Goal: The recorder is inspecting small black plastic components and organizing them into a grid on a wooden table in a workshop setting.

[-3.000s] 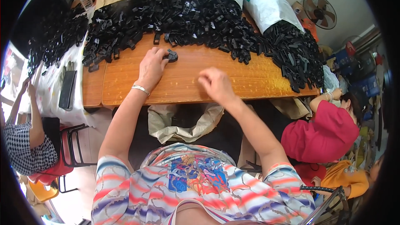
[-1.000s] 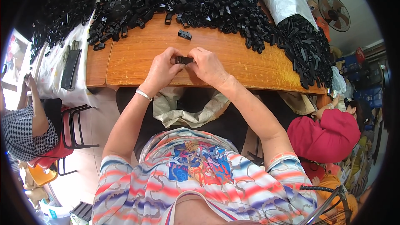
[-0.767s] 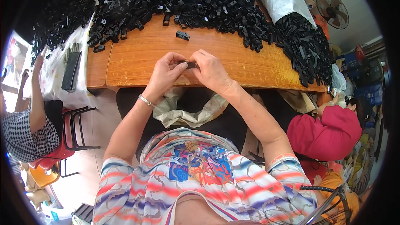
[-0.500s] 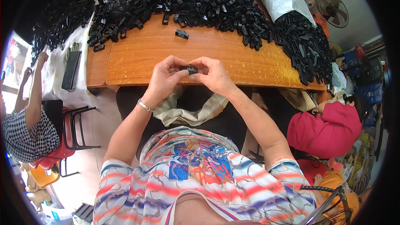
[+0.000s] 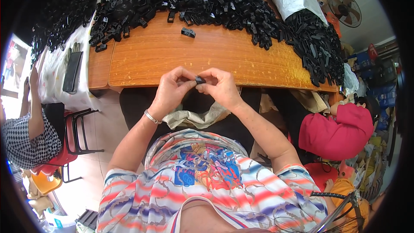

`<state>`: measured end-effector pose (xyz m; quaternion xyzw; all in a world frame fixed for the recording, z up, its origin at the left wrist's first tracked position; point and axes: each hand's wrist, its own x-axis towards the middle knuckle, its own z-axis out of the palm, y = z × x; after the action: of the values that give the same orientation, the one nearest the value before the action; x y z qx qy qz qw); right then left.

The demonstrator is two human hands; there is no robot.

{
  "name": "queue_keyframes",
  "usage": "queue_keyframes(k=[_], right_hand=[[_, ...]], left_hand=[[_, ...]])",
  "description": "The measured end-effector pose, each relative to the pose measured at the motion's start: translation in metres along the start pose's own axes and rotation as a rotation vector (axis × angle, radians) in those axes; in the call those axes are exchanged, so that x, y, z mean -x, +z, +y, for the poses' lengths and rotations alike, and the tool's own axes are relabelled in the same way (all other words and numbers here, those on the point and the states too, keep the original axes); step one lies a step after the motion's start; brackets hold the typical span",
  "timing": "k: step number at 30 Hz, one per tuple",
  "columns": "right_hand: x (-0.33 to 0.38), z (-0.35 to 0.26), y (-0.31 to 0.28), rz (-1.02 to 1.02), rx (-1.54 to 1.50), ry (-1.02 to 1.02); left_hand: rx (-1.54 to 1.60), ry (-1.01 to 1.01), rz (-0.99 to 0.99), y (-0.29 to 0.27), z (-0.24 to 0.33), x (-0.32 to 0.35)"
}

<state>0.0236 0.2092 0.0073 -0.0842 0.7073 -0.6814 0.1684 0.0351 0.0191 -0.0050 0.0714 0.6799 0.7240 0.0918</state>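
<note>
Between my two hands is a small black plastic part (image 5: 199,80), held at the near edge of the wooden table (image 5: 151,60). My left hand (image 5: 173,87) pinches its left side with thumb and fingertips. From the other side, the thumb and fingers of my right hand (image 5: 221,87) close on it too. Fingertips cover much of the part, so its full shape is hidden. A single black plastic piece (image 5: 188,32) lies apart on the table beyond my hands. Below them, an open woven sack (image 5: 194,120) rests at my lap.
A big heap of black plastic pieces (image 5: 207,2) covers the table's far side. At the right, longer black pieces (image 5: 311,43) spill from a white sack (image 5: 297,0). Co-workers sit at left (image 5: 32,133) and right (image 5: 336,131). A fan (image 5: 344,7) stands at back right.
My hands have come slightly nearer to me with the black part, which is now turned to a different angle. The left co-worker's arms have moved down.
</note>
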Motion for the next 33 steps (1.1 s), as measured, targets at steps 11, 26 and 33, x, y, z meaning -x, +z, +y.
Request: queue_keyframes(k=[11,26,33], right_hand=[[0.034,0.016,-0.014,-0.086,0.761,-0.274],[-0.131,-0.001,-0.14,0.506,1.236,-0.409],[-0.135,-0.013,-0.135,0.393,1.44,-0.265]], left_hand=[[-0.862,0.475,0.211,-0.03,0.022,-0.071],[-0.946,0.404,0.136,-0.032,0.012,-0.107],[-0.781,0.328,0.162,-0.035,0.009,-0.09]])
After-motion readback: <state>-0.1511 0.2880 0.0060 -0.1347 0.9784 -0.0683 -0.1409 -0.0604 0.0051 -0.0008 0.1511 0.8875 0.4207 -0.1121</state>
